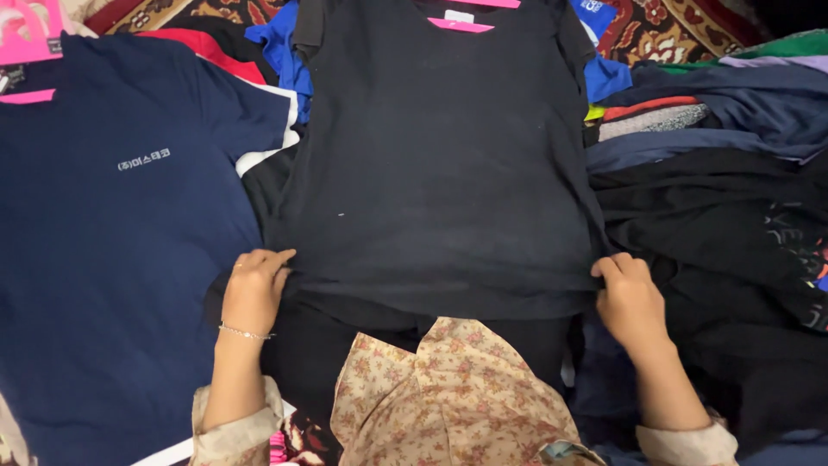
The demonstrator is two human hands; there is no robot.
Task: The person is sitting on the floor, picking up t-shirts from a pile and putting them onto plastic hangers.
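- Gripping the lower left corner of a plain black cotton T-shirt [444, 164], the left hand [253, 292] has its fingers curled shut on the hem; a thin silver bracelet [245, 332] circles that wrist.
- The right hand [628, 298] is closed on the opposite lower corner of the same hem, so the black shirt is spread flat and wide between both hands.
- The black shirt lies in the middle of the view, its collar at the top on a pink plastic hanger [461, 24].
- Just to its left lies a navy blue short-sleeved T-shirt [112, 259] with small pale lettering on the chest, also on a pink hanger.
- To the right sits a heap of dark folded clothes [716, 216], touching the black shirt's edge.
- A beige floral-print garment [448, 397] covers the person's lap below the hem.
- A red patterned carpet [681, 22] shows at the top.
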